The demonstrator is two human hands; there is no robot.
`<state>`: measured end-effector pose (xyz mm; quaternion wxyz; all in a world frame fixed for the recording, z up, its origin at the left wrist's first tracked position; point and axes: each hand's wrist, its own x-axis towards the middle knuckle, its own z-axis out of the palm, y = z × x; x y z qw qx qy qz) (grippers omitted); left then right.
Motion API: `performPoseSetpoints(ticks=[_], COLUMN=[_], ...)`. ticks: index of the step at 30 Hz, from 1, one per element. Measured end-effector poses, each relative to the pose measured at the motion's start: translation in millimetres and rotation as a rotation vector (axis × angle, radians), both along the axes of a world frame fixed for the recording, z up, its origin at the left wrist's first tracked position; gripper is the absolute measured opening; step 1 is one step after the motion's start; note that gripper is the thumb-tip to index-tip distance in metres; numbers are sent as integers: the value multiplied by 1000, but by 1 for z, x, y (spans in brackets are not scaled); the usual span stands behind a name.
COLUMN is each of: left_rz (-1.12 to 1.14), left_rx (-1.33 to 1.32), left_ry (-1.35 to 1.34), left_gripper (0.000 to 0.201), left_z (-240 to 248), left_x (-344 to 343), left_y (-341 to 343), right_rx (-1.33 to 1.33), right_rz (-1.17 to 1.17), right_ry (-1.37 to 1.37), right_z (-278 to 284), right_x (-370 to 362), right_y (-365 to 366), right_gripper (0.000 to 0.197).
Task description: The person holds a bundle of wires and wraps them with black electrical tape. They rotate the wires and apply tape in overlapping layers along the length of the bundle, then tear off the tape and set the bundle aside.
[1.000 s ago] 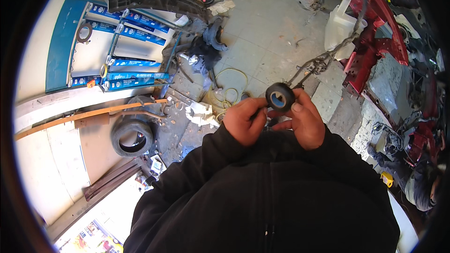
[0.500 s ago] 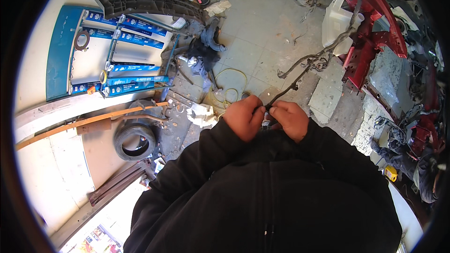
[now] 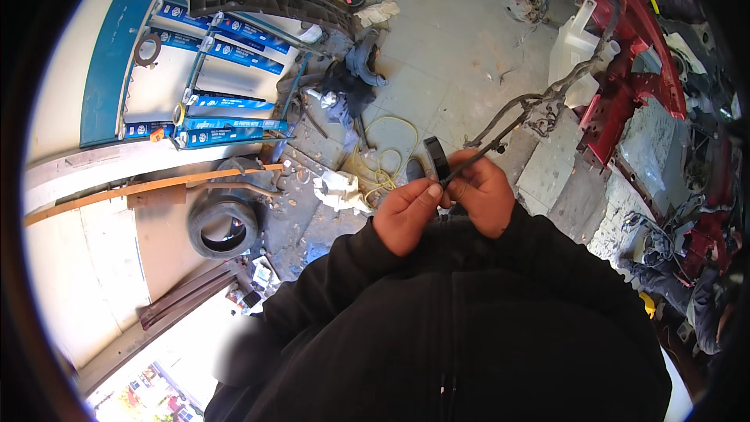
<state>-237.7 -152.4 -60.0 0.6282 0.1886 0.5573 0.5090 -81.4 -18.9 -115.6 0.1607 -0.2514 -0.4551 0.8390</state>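
A dark wrapped wiring harness (image 3: 500,134) runs from the red car frame down to my hands in front of my chest. My right hand (image 3: 486,197) is closed around its near end. Fingers pinched, my left hand (image 3: 408,215) meets the right one at the harness tip; exactly what lies between the fingertips is hidden. Between the two hands a black roll of tape (image 3: 436,158) stands up edge-on, touching the fingers. I cannot tell which hand supports it.
At the right stands the red car frame (image 3: 625,82) with a white plastic tank (image 3: 574,55) beside it. On the left are a rack of blue boxes (image 3: 234,125) and a tyre (image 3: 223,224). A yellow cord (image 3: 383,160) lies looped on the floor beyond my hands.
The black tape roll has come into view between my hands. My left hand has turned and dropped slightly, and my right fingers now wrap further over the harness. The view has shifted a little.
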Motion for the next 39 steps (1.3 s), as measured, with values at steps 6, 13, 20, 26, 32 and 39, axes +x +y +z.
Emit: performPoseSetpoints(ticks=[6, 13, 20, 26, 32, 39], left_rz=[-37, -89, -159, -153, -145, -250], left_rx=[16, 250, 430, 502, 351, 269], left_ry=[116, 926, 1378, 1482, 1117, 937], left_gripper=[24, 11, 24, 25, 11, 14], left_z=[2, -3, -2, 1, -2, -10], left_x=[-1, 0, -4, -11, -9, -14], left_y=[8, 16, 26, 31, 29, 25], right_rx=[-179, 1, 14, 101, 23, -110], right_rz=[-145, 61, 177, 259, 351, 319], right_ry=[-70, -167, -214, -148, -444, -491], right_z=[18, 63, 75, 73, 62, 37], right_x=[5, 33, 17, 21, 30, 13], right_y=[3, 17, 29, 39, 35, 25], right_gripper=[17, 40, 56, 52, 53, 37])
